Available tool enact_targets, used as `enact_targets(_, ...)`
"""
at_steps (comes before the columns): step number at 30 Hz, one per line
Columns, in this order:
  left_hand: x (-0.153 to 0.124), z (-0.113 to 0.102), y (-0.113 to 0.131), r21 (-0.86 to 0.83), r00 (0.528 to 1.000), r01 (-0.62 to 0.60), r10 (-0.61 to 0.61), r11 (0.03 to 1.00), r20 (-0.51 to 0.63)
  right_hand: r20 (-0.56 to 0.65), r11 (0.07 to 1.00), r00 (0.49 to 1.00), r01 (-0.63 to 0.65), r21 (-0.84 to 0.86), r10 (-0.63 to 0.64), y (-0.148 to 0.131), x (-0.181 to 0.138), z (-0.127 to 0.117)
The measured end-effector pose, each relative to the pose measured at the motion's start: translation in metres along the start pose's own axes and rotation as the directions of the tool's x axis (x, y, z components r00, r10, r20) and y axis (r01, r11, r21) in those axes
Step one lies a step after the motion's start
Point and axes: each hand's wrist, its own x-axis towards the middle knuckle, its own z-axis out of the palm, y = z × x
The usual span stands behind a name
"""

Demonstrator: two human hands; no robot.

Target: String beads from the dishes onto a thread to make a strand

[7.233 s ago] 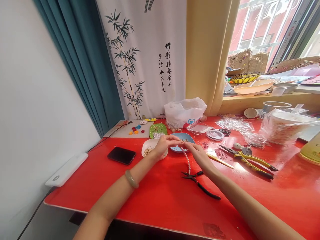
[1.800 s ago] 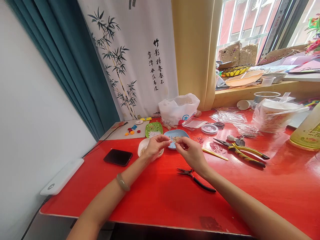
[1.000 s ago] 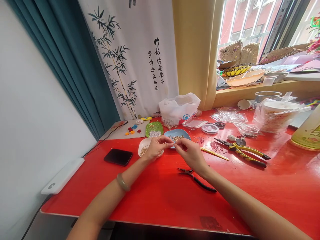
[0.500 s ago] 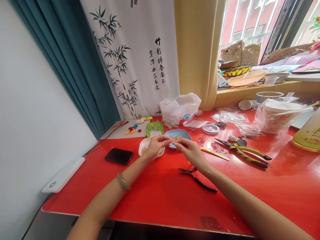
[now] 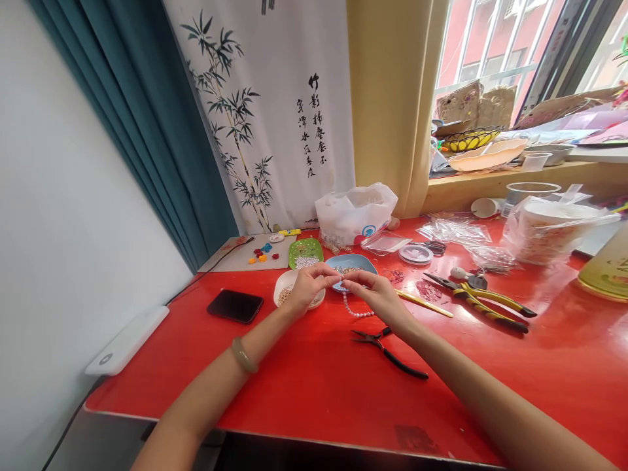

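Bead strand (image 5: 351,312), top unclear at fingers (image 5: 360,277)

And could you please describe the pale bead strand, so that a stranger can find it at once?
On the red table, find the blue dish. Just in front of it, by the right hand, curves the pale bead strand. Unlike the loose gold beads in the white dish to its left, its beads form a single line.

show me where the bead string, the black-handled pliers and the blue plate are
bead string (image 5: 360,316): head view, low bend of the hanging strand
black-handled pliers (image 5: 392,356): head view, lower handle
blue plate (image 5: 360,260): head view, bare far side
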Motion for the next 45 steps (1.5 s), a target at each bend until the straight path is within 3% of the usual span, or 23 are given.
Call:
enact_targets(4,-0.001,0.001,0.001,0.005,1.000,-0.005,0.005,1.000,0.013,0.101,0.998,0.993,-0.068,-0.005,0.068,-0.001,0.000,0.001)
enact_targets(14,0.000,-0.001,-0.004,-0.019,0.998,0.064,-0.064,0.998,0.007,0.169,0.970,0.965,-0.219,0.102,0.200,-0.009,-0.002,0.000)
enact_targets(21,0.006,-0.008,-0.004,0.099,1.000,0.029,-0.028,0.995,-0.012,0.171,0.934,0.955,-0.278,0.222,0.243,-0.010,0.000,-0.002)
enact_targets(27,0.020,-0.033,-0.004,0.138,0.997,0.076,-0.078,0.988,0.005,0.119,0.923,0.955,-0.293,0.251,0.271,-0.003,0.002,-0.001)
enact_targets(35,0.025,-0.080,-0.014,0.623,0.932,0.124,-0.306,0.772,0.194,0.110,0.921,0.951,-0.308,0.238,0.290,-0.005,0.002,-0.002)
enact_targets(40,0.025,-0.097,-0.034,0.724,0.947,0.177,-0.316,0.666,0.059,0.118,0.926,0.949,-0.313,0.210,0.294,-0.008,0.001,0.000)
enact_targets(45,0.026,-0.096,-0.049,0.771,0.950,0.216,-0.312,0.599,-0.024,0.112,0.933,0.949,-0.313,0.180,0.296,-0.008,0.000,0.001)
